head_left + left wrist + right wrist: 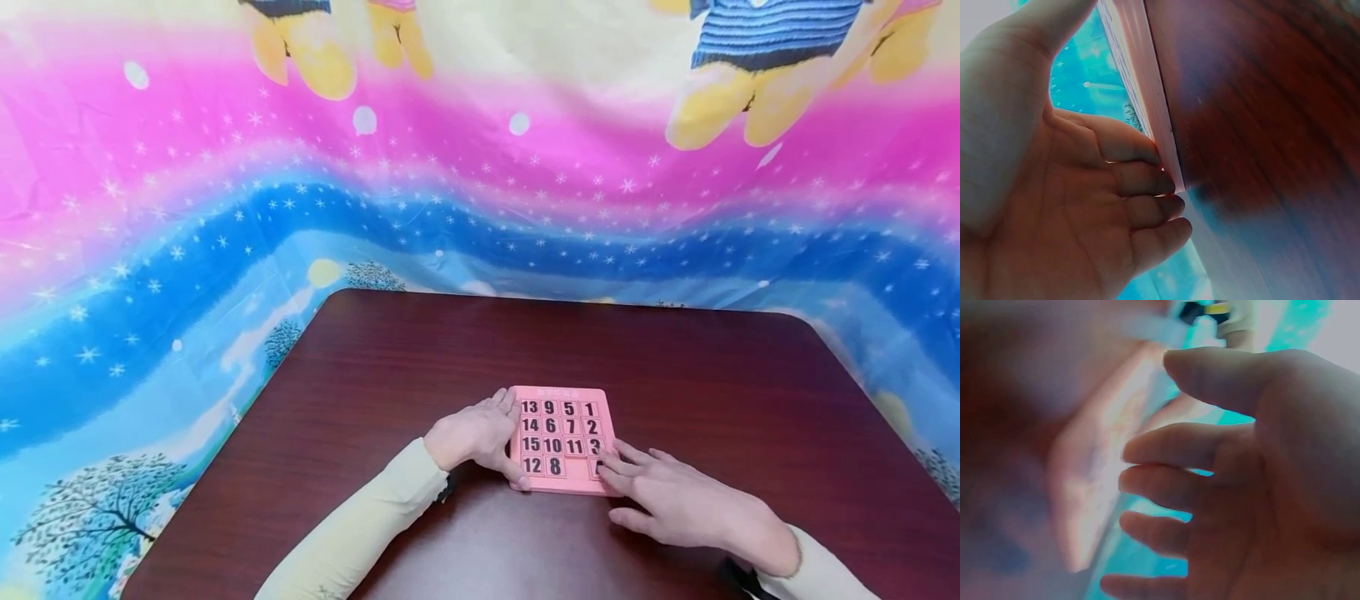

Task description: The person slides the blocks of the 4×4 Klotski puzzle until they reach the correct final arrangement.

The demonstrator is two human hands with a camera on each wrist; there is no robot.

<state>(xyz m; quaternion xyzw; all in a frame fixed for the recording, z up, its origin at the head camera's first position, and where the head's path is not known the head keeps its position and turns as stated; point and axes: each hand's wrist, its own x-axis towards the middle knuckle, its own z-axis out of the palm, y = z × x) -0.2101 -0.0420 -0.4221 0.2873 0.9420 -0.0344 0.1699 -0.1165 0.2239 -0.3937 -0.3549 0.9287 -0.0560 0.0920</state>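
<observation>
A pink number slide puzzle lies flat near the middle of the table in the head view. Its bottom row shows a gap between the 8 and a partly covered tile at the right corner. Along the puzzle's left edge rests my left hand, thumb at the near corner and fingers toward the far one. In the left wrist view its fingertips touch the side of the puzzle. My right hand reaches over the near right corner, fingers extended and fingertips covering part of the tiles. The right wrist view is blurred there.
The dark brown wooden table has rounded far corners. Behind it hangs a colourful cloth with snowflakes, trees and cartoon legs. Light reflects off the table's near part.
</observation>
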